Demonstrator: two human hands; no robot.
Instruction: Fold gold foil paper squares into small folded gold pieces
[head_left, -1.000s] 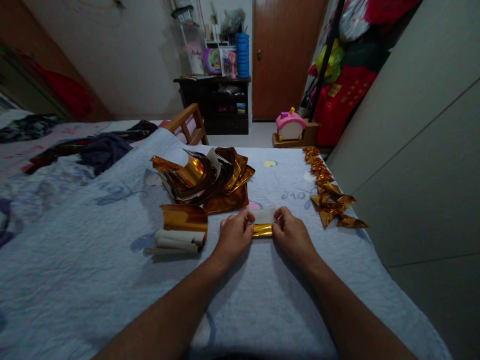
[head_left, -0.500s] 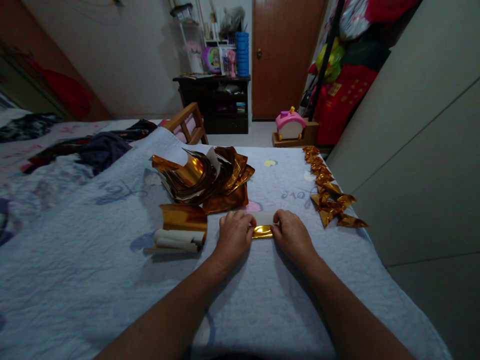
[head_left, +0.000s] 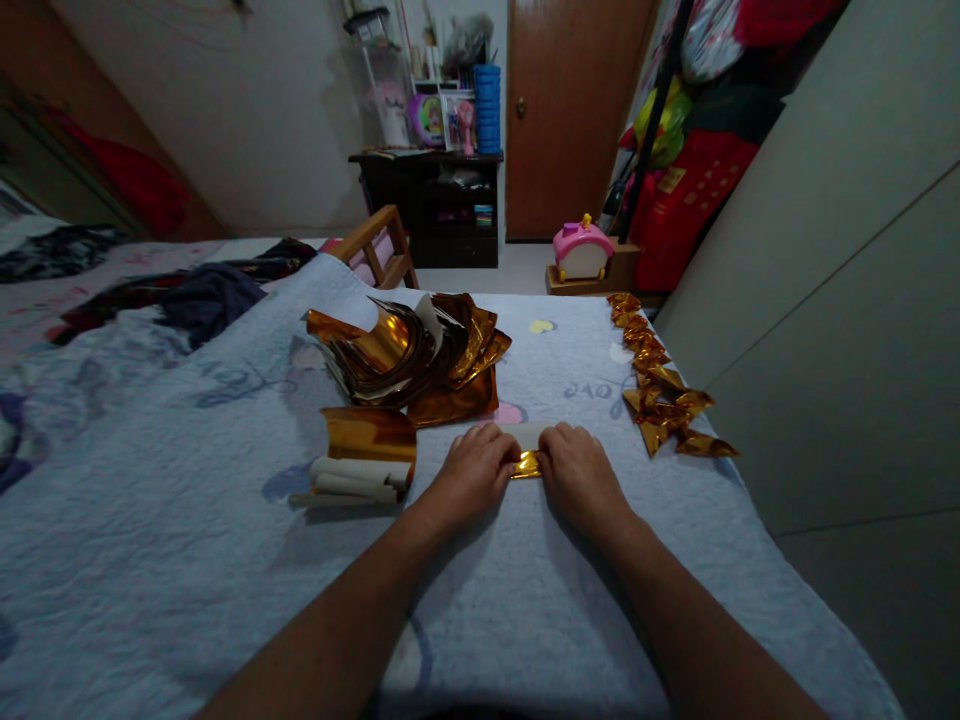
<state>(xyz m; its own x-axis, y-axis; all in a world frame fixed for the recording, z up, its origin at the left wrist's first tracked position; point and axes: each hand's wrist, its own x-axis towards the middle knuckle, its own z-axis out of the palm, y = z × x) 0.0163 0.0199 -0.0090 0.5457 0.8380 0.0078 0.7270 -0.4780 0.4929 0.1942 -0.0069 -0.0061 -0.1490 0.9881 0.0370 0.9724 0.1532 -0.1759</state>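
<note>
Between left hand [head_left: 484, 460] and right hand [head_left: 579, 465], flat on the quilt [head_left: 525, 610]: gold paper [head_left: 527, 465], shiny folded strip on the near side, pale face beyond. Strip's long axis runs left-right, hand to hand. Fingers curled in, each hand pinching its own end. Both touching, neither nearer. Rolled sheets [head_left: 356, 480] lie apart, left of left hand.

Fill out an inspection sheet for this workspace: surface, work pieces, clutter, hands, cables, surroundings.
Surface: pale blue printed cloth, slightly wrinkled.
Work pieces: partly folded gold sheet, pale side showing beyond the gold strip; sheet stack and curled sheets to its left; folded gold pieces lined up at right.
Clutter: dark crumpled fabric, far left.
Hands: left hand and right hand both grip the gold sheet.
Cables: nothing clearly seen.
Surroundings: wooden door, dark cabinet, pink toy.
</note>
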